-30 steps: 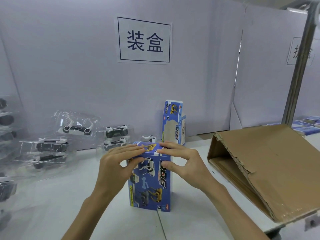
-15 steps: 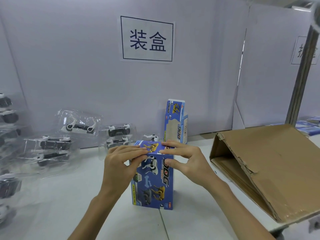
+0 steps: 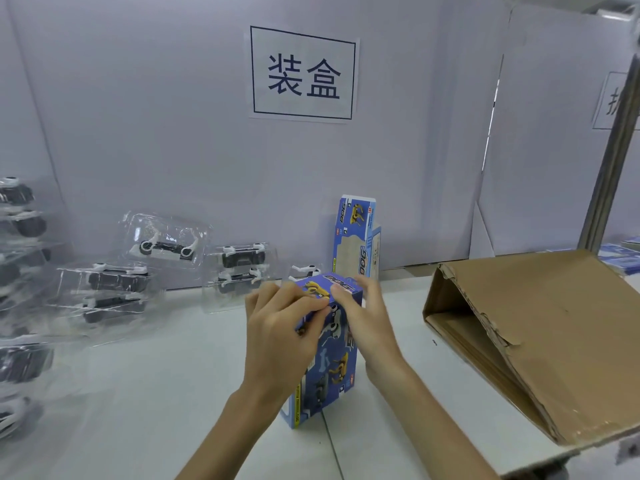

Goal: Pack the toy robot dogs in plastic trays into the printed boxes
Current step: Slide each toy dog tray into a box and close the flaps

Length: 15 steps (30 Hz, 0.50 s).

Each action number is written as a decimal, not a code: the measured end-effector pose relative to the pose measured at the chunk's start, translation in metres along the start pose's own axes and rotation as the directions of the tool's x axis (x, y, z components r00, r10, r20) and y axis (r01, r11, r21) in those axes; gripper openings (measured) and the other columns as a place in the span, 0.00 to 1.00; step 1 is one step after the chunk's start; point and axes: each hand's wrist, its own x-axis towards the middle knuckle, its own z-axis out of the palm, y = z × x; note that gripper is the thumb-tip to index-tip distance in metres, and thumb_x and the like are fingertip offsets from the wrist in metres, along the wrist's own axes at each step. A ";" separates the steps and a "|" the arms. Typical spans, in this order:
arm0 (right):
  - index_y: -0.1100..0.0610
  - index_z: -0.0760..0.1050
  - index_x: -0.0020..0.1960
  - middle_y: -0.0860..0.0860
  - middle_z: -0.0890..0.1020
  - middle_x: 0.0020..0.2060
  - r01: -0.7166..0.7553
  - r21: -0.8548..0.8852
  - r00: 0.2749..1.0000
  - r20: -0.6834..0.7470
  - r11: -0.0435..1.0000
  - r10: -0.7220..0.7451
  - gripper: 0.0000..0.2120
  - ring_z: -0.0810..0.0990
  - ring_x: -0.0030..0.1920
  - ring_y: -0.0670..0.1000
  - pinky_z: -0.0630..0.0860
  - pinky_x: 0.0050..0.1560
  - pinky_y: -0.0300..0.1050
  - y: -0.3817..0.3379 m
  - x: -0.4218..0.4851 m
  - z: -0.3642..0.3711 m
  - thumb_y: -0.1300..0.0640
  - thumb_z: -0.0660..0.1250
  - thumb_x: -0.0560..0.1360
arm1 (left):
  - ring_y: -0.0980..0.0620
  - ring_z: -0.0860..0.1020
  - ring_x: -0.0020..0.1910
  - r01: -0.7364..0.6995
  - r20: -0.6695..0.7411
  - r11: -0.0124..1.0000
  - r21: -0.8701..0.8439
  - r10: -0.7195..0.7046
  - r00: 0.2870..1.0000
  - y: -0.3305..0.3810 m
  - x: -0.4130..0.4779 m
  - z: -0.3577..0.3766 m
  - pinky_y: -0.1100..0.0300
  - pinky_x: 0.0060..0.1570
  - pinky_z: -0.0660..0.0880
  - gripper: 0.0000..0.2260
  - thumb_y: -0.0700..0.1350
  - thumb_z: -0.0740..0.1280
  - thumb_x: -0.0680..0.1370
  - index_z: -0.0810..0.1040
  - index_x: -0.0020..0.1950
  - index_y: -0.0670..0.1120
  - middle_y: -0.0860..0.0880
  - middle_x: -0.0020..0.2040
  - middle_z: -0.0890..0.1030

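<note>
Both hands hold the blue printed cardboard box at the middle of the white surface. The box leans to the right, and its lower left corner is at the surface; whether it rests there I cannot tell. The left hand grips the upper left edge with curled fingers. The right hand grips the upper right side, with the thumb on the closed top flap, where "DOG" is printed beside a yellow dog picture.

Just behind, a second printed box stands upright near the grey partition wall, with its top flap raised. It also shows "DOG".

To the left, well apart from the hands, clear plastic trays with black and white toy robot dogs lie in loose piles up to the left border. A wide strip of bare surface separates them from the held box.

To the right, a brown corrugated carton lies with its torn open mouth towards the hands, and a narrower gap separates them.

On the wall, a white paper sign reads "装盒".
</note>
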 end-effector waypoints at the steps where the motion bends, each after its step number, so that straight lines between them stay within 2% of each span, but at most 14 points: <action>1: 0.46 0.72 0.61 0.49 0.81 0.58 -0.054 0.068 0.998 0.018 0.996 0.053 0.12 0.81 0.58 0.51 0.79 0.61 0.56 0.001 0.002 0.005 0.51 0.68 0.79 | 0.47 0.76 0.39 -0.018 0.003 1.000 -0.001 0.018 1.000 -0.001 0.001 -0.001 0.52 0.47 0.69 0.02 0.44 0.75 0.72 0.86 0.42 0.46 0.52 0.39 0.82; 4: 0.47 0.76 0.57 0.49 0.83 0.54 -0.028 0.103 0.999 -0.017 0.994 0.030 0.07 0.83 0.52 0.47 0.81 0.53 0.47 0.004 0.006 0.016 0.54 0.66 0.79 | 0.48 0.80 0.42 -0.036 0.012 0.999 -0.014 0.036 0.999 -0.014 0.002 -0.008 0.47 0.51 0.73 0.04 0.45 0.76 0.72 0.85 0.44 0.46 0.53 0.43 0.84; 7: 0.48 0.76 0.52 0.43 0.82 0.46 0.023 0.103 0.997 -0.080 0.994 -0.015 0.06 0.83 0.41 0.37 0.77 0.36 0.33 0.006 0.008 0.019 0.58 0.65 0.79 | 0.52 0.81 0.50 -0.004 0.043 0.996 -0.091 0.008 0.999 -0.020 -0.006 -0.012 0.45 0.53 0.77 0.07 0.44 0.76 0.71 0.86 0.47 0.44 0.54 0.48 0.85; 11: 0.48 0.75 0.54 0.43 0.81 0.47 0.025 0.089 0.997 -0.081 0.996 -0.018 0.08 0.82 0.39 0.35 0.76 0.34 0.32 0.007 0.009 0.018 0.59 0.64 0.80 | 0.68 0.75 0.56 0.069 0.022 0.976 -0.207 -0.066 0.998 -0.017 -0.014 -0.011 0.51 0.56 0.77 0.07 0.42 0.75 0.72 0.86 0.49 0.44 0.57 0.51 0.83; 13: 0.48 0.75 0.55 0.44 0.81 0.47 0.014 0.087 0.998 -0.070 0.996 -0.007 0.07 0.83 0.39 0.36 0.77 0.34 0.32 0.007 0.009 0.016 0.59 0.64 0.80 | 0.69 0.75 0.56 0.095 0.017 0.970 -0.224 -0.093 0.996 -0.016 -0.014 -0.010 0.54 0.56 0.76 0.06 0.42 0.74 0.72 0.86 0.48 0.43 0.57 0.50 0.84; 15: 0.49 0.76 0.54 0.47 0.83 0.47 -0.017 0.116 0.998 -0.054 0.993 0.024 0.06 0.84 0.39 0.39 0.78 0.35 0.35 0.005 0.009 0.013 0.57 0.65 0.80 | 0.66 0.75 0.56 0.125 0.016 0.964 -0.235 -0.125 0.992 -0.013 -0.014 -0.008 0.57 0.57 0.75 0.06 0.42 0.73 0.73 0.86 0.48 0.43 0.57 0.49 0.84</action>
